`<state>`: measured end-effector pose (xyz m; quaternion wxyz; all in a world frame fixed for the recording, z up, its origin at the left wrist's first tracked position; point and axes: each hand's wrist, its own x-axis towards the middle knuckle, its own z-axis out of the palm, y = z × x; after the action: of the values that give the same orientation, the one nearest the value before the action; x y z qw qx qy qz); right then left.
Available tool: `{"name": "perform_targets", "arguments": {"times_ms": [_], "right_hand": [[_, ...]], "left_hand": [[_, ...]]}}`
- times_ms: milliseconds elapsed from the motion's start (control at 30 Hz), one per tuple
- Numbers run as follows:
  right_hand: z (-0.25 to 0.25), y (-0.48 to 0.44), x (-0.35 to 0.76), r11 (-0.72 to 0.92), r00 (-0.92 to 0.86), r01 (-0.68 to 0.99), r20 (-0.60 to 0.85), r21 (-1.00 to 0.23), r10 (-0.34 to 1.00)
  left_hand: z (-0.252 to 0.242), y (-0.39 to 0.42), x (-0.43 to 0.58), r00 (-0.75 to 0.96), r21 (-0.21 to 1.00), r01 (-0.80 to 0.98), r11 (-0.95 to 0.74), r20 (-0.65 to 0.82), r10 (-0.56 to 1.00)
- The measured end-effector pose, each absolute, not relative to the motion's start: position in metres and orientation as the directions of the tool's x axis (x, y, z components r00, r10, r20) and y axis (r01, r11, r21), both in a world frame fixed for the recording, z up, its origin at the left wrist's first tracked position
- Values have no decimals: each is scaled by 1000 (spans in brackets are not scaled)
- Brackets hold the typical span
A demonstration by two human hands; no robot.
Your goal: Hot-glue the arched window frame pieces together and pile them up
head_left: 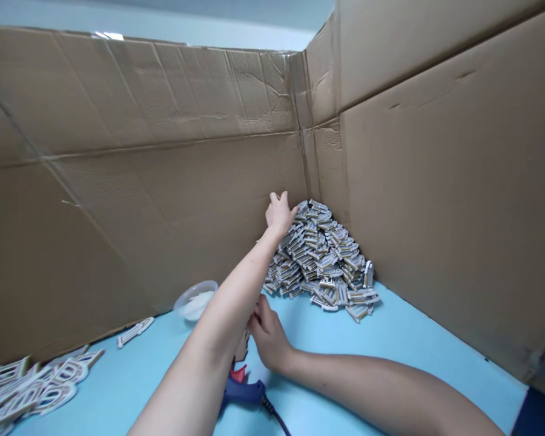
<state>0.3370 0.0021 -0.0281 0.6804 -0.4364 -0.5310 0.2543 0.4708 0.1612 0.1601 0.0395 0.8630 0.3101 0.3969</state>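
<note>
My left hand [279, 213] reaches far forward to the top left of a heap of small white-and-tan flat parts [327, 260] piled in the corner of the cardboard walls. Its fingers are spread and touch the heap's edge, and nothing shows in them. My right hand [267, 336] rests on the blue table [390, 339] just behind my left forearm. It is closed on a small tan piece [242, 347] that the forearm mostly hides. A blue glue gun [243, 390] with a red trigger lies right below it, its black cord running toward me.
Tall cardboard walls [140, 181] close off the back and the right side [458, 200]. A clear plastic bowl [195, 299] with white stuff stands by the back wall. One white flat part [135, 332] lies near it, and several larger ones [31, 387] are spread at the left front.
</note>
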Motion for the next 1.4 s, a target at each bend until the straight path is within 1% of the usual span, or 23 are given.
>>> {"name": "perform_targets", "arguments": {"times_ms": [100, 200, 367, 400, 500, 567, 633, 700, 767, 867, 900, 967, 1033, 1100, 1200, 1300, 1400], "right_hand": [[-28, 2, 339, 453, 317, 118, 466, -884, 826], [-28, 0, 340, 430, 315, 128, 448, -894, 837], [-30, -1, 341, 430, 282, 174, 463, -886, 840], [-30, -1, 342, 434, 267, 191, 472, -881, 840], [-33, 0, 345, 444, 217, 265, 501, -856, 838], [-34, -2, 345, 450, 174, 330, 522, -830, 835], [-35, -6, 344, 460, 104, 402, 539, -792, 836], [-34, -12, 343, 472, 27, 482, 551, -738, 834], [-29, -13, 344, 481, -43, 570, 560, -666, 827], [-11, -1, 350, 470, -128, 704, 556, -532, 821], [-4, 5, 353, 452, -133, 745, 555, -490, 821], [8, 17, 358, 413, -131, 810, 558, -417, 820], [17, 27, 357, 398, -154, 848, 555, -351, 818], [21, 35, 346, 426, -225, 859, 539, -283, 812], [23, 53, 305, 542, -413, 824, 479, -167, 775], [25, 80, 240, 663, -599, 748, 396, -34, 696], [31, 114, 166, 718, -706, 688, 328, 106, 628]], "left_hand": [[154, 157, 439, 520, 266, 484, -834, 679, 519], [142, 143, 382, 574, 201, 437, -877, 688, 444], [96, 108, 237, 647, 107, 396, -912, 672, 359], [83, 101, 203, 657, 60, 400, -915, 678, 331], [48, 86, 95, 646, -52, 476, -878, 698, 309], [29, 77, 25, 617, -67, 546, -835, 706, 347], [15, 68, -35, 554, -45, 627, -777, 728, 404], [5, 61, -79, 483, -12, 685, -728, 756, 442], [-1, 59, -103, 429, 45, 700, -712, 771, 470], [-5, 64, -110, 294, 223, 684, -694, 787, 542], [-5, 66, -108, 284, 257, 668, -698, 779, 559], [-3, 66, -102, 320, 265, 638, -724, 764, 561], [0, 64, -98, 368, 223, 637, -738, 753, 545], [6, 63, -99, 378, 186, 678, -711, 741, 554], [12, 72, -113, 334, 180, 772, -610, 701, 630], [15, 88, -139, 227, 200, 863, -463, 665, 711], [16, 100, -164, 110, 223, 924, -311, 623, 774]]}}
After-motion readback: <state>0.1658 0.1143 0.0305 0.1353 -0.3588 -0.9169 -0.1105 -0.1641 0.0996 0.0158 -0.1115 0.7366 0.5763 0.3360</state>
